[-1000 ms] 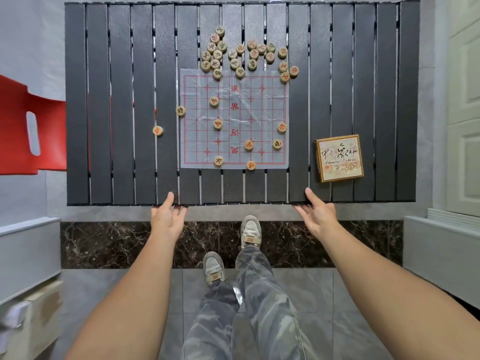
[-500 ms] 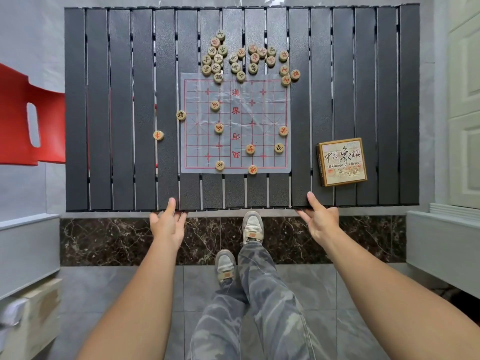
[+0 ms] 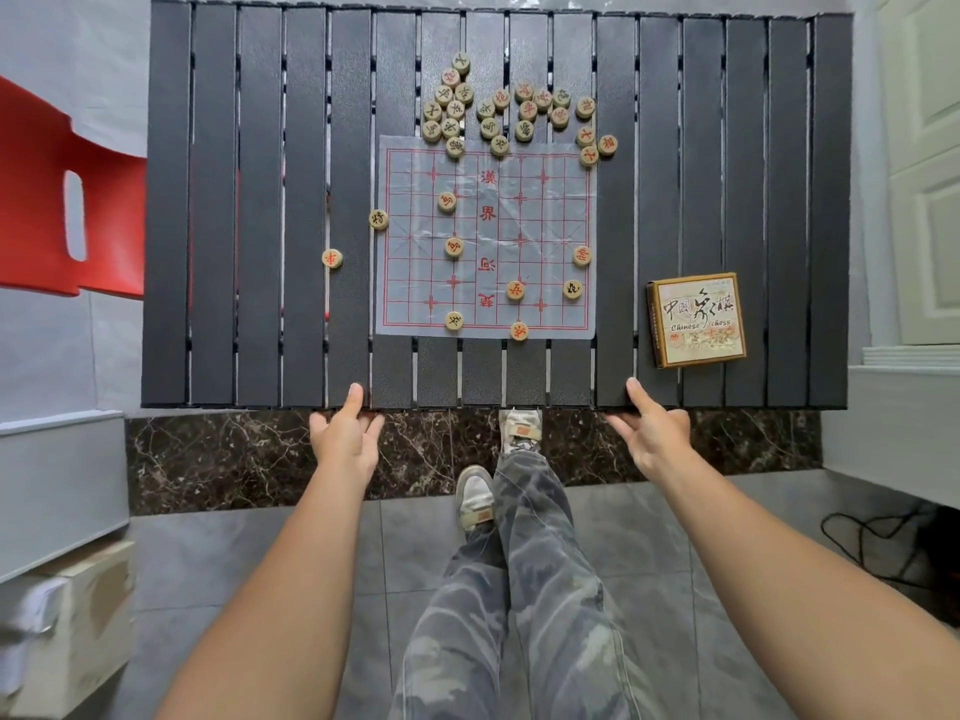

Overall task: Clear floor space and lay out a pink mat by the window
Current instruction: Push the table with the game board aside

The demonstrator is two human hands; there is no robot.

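Grey tile floor (image 3: 249, 553) with a dark marble strip along the wall side. Black slatted worktop (image 3: 234, 210) fills the upper view. On it: a thin chess sheet (image 3: 488, 236) with red grid, round wooden chess pieces (image 3: 498, 109) clustered just beyond its far edge, a few scattered on and beside it. Chess box (image 3: 696, 319) lies to the right of the sheet, well apart from the pieces. Red chair (image 3: 57, 200) at the left edge of the worktop.

Left hand (image 3: 345, 439) and right hand (image 3: 652, 433) both grip the near edge, thumbs on top, fingers tucked beneath. Each grip grasping the worktop.

No pink mat in view.
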